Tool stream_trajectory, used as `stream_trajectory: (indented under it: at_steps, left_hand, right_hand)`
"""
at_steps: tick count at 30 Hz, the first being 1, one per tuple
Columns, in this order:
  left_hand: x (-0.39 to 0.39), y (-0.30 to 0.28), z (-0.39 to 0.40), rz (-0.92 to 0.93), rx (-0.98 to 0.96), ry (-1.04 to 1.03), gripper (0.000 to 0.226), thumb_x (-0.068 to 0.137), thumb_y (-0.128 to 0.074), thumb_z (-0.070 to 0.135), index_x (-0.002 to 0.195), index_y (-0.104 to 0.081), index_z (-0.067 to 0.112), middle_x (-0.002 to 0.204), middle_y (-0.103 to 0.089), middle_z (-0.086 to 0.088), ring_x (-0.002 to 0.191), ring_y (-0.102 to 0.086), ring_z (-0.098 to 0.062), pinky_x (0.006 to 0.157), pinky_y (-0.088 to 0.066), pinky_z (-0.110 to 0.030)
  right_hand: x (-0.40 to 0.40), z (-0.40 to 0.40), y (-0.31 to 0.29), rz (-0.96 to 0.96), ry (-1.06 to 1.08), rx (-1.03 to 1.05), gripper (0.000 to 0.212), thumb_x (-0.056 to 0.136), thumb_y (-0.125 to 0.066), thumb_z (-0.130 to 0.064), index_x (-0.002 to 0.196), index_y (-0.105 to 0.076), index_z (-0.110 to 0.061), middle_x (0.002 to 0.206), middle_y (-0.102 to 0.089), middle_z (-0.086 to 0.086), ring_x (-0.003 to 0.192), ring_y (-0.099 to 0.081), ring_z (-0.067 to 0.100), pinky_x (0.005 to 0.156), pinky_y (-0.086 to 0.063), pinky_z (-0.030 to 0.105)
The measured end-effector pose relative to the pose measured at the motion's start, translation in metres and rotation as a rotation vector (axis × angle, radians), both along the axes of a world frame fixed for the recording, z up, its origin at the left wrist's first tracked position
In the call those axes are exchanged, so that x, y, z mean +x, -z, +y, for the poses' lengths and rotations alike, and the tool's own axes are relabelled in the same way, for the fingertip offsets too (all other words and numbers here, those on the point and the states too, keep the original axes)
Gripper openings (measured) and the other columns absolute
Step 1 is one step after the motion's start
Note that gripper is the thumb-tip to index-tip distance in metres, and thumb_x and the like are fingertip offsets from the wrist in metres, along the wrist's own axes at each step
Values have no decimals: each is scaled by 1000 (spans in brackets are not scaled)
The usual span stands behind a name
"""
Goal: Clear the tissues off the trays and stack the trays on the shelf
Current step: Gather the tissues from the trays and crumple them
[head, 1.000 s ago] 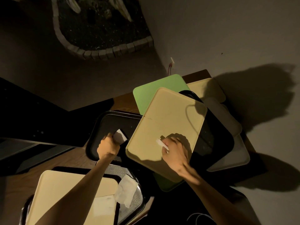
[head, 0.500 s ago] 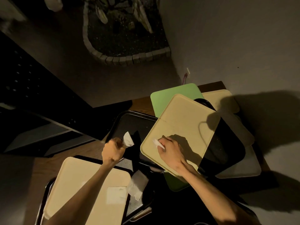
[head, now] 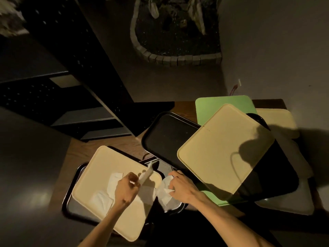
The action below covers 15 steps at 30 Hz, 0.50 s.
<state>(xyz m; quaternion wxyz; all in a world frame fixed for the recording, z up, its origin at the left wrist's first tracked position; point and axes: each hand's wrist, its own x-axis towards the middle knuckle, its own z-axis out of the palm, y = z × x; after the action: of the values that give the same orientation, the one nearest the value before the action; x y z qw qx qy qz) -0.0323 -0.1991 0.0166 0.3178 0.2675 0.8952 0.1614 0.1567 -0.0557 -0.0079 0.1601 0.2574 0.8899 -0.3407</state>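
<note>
My left hand (head: 125, 188) is shut on a white tissue (head: 146, 173) and hovers over a cream tray (head: 99, 168) at the near left. Two more tissues lie on that tray, one (head: 114, 182) beside my thumb and one (head: 101, 202) nearer me. My right hand (head: 181, 188) grips a crumpled tissue (head: 164, 192) lying on a grey metal tray (head: 175, 205) between the piles. To the right, a second cream tray (head: 222, 148) rests bare on top of a black tray (head: 167, 136), a green tray (head: 219, 106) and others.
The trays lie in overlapping heaps on a wooden table (head: 78, 150). A dark metal shelf unit (head: 74, 97) stands at the far left. A brick-edged planter (head: 176, 57) is on the floor beyond. A wall (head: 276, 50) borders the table's right side.
Both hands have drawn back from the right-hand pile toward the near-left trays, each still holding a tissue. My view has swung left, bringing the shelf unit into sight.
</note>
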Motion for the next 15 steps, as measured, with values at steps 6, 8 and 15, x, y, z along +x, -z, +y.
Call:
stream_trajectory:
  at_steps: [6,8,15]
  left_hand:
    - [9,15,-38,-91,-1,-60,33,80,-64,16,112,-63,23,97,-70,1,80,-68,-16,75,-60,-37]
    - [12,20,-43,-112,-51,-28,44,80,-64,16,123,-58,23,94,-68,3,80,-67,-17,74,-58,-33]
    - [15,37,-38,-163,-104,-7,61,84,-64,26,140,-38,28,87,-64,5,80,-64,-20,67,-49,-30]
  right_hand:
    - [-13,-14,21,-104,-147,73,22,88,-68,-16,104,-69,0,159,-26,3,135,-42,25,99,-47,37]
    - [-17,-19,21,-126,-156,92,19,88,-68,-16,103,-70,-5,149,-36,6,127,-46,25,97,-49,37]
    - [-18,-29,13,-72,-75,223,29,88,-63,-16,117,-64,-20,123,-59,4,118,-51,23,102,-37,38]
